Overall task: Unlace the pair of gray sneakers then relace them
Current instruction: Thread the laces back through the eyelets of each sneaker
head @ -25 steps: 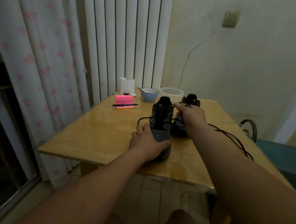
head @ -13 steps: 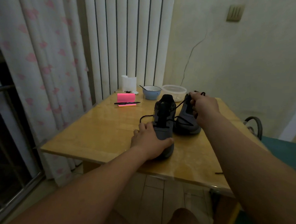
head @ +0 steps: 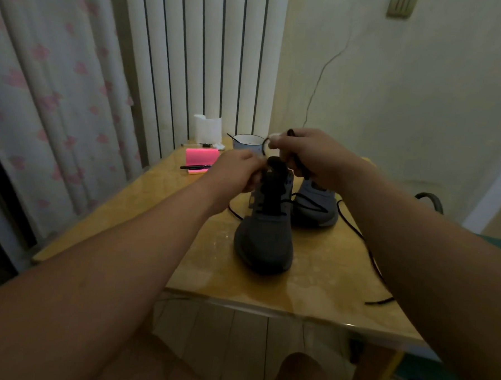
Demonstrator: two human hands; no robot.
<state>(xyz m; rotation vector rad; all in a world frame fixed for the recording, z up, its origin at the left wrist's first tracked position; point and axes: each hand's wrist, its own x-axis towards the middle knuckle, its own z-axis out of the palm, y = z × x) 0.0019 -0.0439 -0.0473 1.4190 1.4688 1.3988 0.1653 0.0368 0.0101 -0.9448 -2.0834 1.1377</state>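
Observation:
Two gray sneakers stand on the wooden table [head: 132, 212]. The near sneaker [head: 265, 240] points its toe toward me and has a black tongue. The far sneaker [head: 315, 206] sits behind it to the right, partly hidden by my right hand. My left hand [head: 235, 171] pinches the near sneaker's black lace at the top left eyelets. My right hand [head: 312, 155] holds the other end of the black lace [head: 298, 164] raised above the tongue. A loose stretch of lace [head: 357, 227] trails over the table under my right forearm.
At the table's far end lie a pink notepad [head: 201, 156] with a black pen [head: 195, 167], a white paper holder [head: 207, 128] and a blue bowl [head: 247, 142]. Curtains hang at the left. A dark chair back [head: 431, 199] stands at the right.
My left hand left the near sneaker's toe and rose to its top eyelets. My right hand moved from the far sneaker to above the near one, lifting the lace end.

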